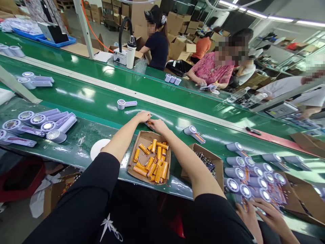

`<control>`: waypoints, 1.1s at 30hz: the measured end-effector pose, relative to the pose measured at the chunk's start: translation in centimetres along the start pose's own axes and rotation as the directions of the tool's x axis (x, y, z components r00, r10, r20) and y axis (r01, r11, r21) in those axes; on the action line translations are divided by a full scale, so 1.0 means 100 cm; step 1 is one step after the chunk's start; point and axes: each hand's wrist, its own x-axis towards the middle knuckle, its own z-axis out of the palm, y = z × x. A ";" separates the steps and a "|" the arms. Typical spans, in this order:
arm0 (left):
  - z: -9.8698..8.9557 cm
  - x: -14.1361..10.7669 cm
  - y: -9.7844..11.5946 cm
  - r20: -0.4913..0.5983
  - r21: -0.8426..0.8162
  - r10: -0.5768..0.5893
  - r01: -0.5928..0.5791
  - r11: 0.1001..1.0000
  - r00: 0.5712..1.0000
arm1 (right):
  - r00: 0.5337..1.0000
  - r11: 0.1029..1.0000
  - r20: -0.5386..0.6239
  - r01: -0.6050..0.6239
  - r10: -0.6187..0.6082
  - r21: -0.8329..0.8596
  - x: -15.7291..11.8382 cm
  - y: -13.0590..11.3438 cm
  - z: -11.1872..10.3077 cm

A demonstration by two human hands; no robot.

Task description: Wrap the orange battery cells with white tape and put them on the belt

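Note:
My left hand [143, 116] and my right hand [159, 125] meet over the green belt, just beyond a cardboard tray [131, 168]. Both have their fingers curled in around a small piece, mostly hidden; a dark orange bit of it shows between them. Orange wrapped battery cells [153, 165], several with thin wires, lie loose in the tray. A lilac handheld fan body [122, 104] rests on the belt to the upper left of my hands. Another fan body [191, 130], with an orange cell in its open handle, lies to their right.
Several lilac fan bodies [48, 126] are piled at left; more [259, 179] crowd the right, where a co-worker's hands [264, 217] work. A box of small dark parts [220, 169] stands beside my right forearm. A white disc [98, 148] lies near my left forearm. People sit across the belt.

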 end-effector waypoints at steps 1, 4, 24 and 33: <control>0.001 0.001 0.002 -0.003 -0.008 -0.010 0.010 1.000 1.000 | 1.000 1.000 0.022 0.000 0.000 -0.010 0.003 -0.002 0.000; 0.002 0.003 0.009 -0.008 -0.039 -0.036 0.036 0.999 0.999 | 0.999 1.000 0.051 -0.018 0.019 -0.016 0.007 -0.006 -0.002; -0.023 -0.145 0.006 -0.250 -0.153 0.110 -0.151 0.977 0.962 | 0.898 0.809 -0.408 0.115 0.163 0.576 -0.170 -0.038 -0.023; -0.016 -0.409 -0.131 -0.101 0.273 0.267 -0.232 0.934 0.958 | 0.836 0.306 -0.472 0.388 0.281 0.869 -0.283 -0.112 0.049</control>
